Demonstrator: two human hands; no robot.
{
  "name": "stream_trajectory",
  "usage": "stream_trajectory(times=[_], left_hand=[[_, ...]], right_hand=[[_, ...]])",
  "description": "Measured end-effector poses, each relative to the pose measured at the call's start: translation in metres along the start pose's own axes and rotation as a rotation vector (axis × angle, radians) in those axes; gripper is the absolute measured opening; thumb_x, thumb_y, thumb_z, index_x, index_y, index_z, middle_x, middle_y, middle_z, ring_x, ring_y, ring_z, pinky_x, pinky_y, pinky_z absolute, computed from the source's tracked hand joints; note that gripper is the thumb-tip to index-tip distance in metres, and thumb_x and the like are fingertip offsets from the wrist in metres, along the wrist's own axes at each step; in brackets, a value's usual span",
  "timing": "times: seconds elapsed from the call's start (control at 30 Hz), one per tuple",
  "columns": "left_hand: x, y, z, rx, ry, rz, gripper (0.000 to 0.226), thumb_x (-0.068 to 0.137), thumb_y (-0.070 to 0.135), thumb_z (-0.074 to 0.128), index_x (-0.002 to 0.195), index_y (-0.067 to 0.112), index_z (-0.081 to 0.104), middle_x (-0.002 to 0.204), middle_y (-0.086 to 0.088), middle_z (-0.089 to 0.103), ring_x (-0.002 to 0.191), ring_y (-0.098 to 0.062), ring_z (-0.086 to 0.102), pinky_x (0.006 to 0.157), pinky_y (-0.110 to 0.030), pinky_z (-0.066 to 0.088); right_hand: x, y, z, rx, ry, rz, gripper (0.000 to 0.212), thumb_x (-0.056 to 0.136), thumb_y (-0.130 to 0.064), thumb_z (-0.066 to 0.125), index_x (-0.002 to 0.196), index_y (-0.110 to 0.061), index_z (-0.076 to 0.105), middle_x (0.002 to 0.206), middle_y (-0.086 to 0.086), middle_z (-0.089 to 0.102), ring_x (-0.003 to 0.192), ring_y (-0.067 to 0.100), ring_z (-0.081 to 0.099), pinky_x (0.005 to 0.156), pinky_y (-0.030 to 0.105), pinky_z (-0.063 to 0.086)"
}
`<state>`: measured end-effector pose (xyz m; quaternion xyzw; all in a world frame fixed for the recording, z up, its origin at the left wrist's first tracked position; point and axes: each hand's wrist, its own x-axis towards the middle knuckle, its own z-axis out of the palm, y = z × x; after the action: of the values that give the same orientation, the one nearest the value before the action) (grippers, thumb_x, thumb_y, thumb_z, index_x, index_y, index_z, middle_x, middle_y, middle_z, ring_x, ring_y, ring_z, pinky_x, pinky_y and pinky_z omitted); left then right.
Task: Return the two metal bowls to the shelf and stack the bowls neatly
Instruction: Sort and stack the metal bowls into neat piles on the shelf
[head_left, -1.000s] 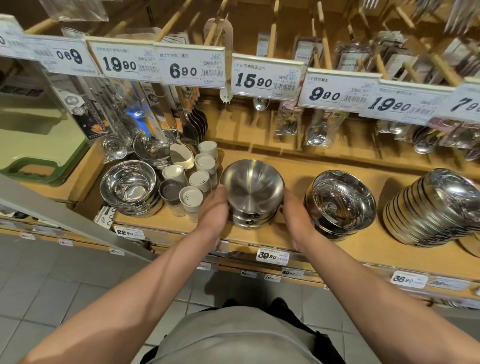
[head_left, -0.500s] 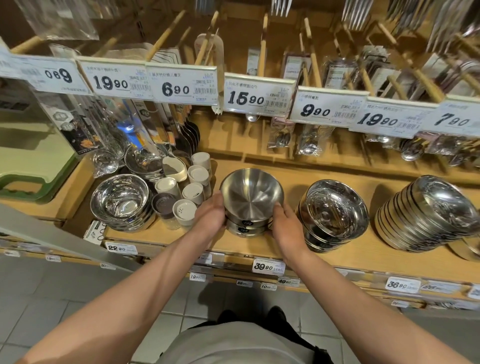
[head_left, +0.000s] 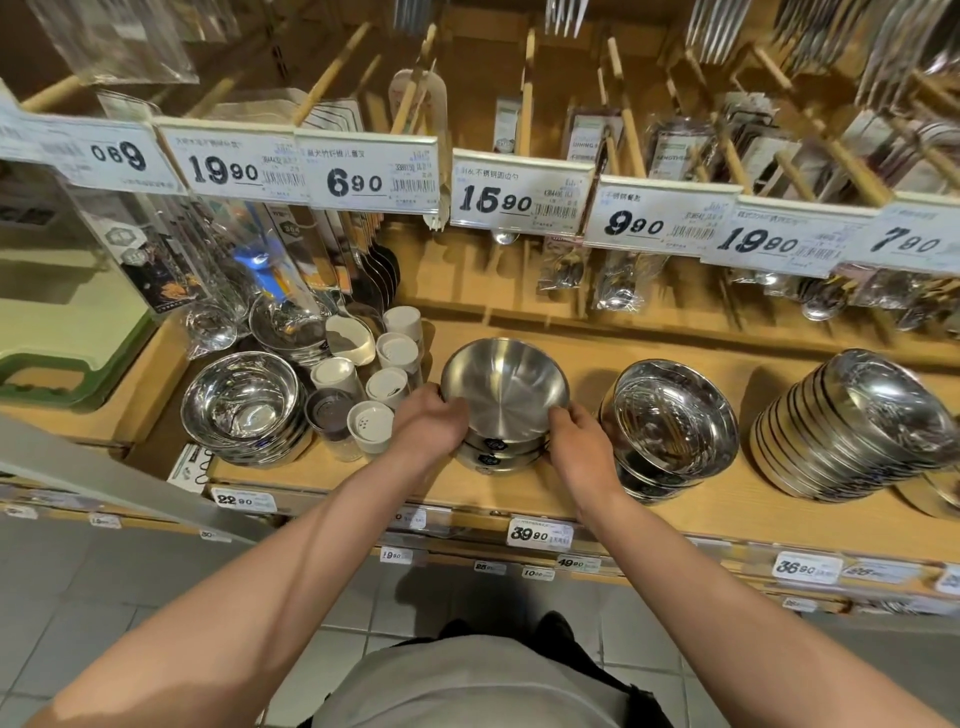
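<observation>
Both hands, left hand (head_left: 431, 423) and right hand (head_left: 582, 441), fingers curled round the bowl stack (head_left: 504, 400); settle it level, clear of the shakers (head_left: 370, 427) at nine o'clock

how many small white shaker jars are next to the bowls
5 white-topped ones: back, behind-middle, left, middle, front. A dark-lidded jar stands beside them; others may be hidden.

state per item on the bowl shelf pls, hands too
brushed bowl stack: nested, upright on shelf, held both sides
left hand: grips stack's left rim
right hand: grips stack's right rim
shiny bowl stack: nested, tilted toward camera
plate stack: leaning on edge
left bowl stack: nested, upright
shakers: upright, clustered
</observation>
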<state>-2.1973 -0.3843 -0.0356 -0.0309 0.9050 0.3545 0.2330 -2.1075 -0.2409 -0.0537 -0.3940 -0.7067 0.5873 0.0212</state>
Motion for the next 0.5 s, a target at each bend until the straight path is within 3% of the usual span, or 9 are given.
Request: stream_trajectory(times=[0.13,0.23,0.37,0.5], left_hand=[[0.0042,0.0039,-0.0058,0.086,-0.003,-0.018,0.03,0.093,0.026,0.054,0.114,0.01,0.066,0.102,-0.007,0.064,0.088,-0.023,0.055,0.072,-0.032,0.043],[0.0037,0.0027,-0.0055,0.056,-0.007,0.0,0.028,0.092,0.024,0.054,0.112,0.009,0.067,0.104,-0.01,0.069,0.088,-0.024,0.059,0.072,-0.033,0.046],[0.0007,0.0023,-0.0036,-0.086,-0.003,-0.018,0.029,0.089,0.019,0.055,0.114,0.008,0.066,0.108,-0.013,0.069,0.099,-0.031,0.066,0.088,-0.046,0.058],[-0.0016,0.0026,-0.0052,-0.155,-0.029,-0.02,0.032,0.087,0.018,0.056,0.116,0.01,0.065,0.107,-0.014,0.07,0.097,-0.033,0.069,0.087,-0.049,0.06]], right_hand=[[0.0007,-0.0029,0.0014,-0.052,0.042,-0.033,0.021,0.101,-0.03,0.044,0.108,-0.019,0.061,0.089,-0.005,0.063,0.078,0.006,0.055,0.06,0.026,0.037],[0.0004,-0.0032,0.0002,-0.067,0.054,-0.051,0.02,0.101,-0.027,0.045,0.107,-0.018,0.061,0.087,-0.007,0.06,0.078,0.003,0.053,0.063,0.029,0.037],[-0.0014,-0.0027,-0.0004,-0.059,0.064,-0.068,0.019,0.102,-0.027,0.045,0.106,-0.017,0.062,0.09,-0.006,0.062,0.081,0.009,0.055,0.064,0.029,0.038],[-0.0019,-0.0047,-0.0002,-0.043,0.059,-0.065,0.02,0.102,-0.024,0.045,0.107,-0.015,0.062,0.091,-0.003,0.063,0.083,0.012,0.056,0.066,0.032,0.038]])
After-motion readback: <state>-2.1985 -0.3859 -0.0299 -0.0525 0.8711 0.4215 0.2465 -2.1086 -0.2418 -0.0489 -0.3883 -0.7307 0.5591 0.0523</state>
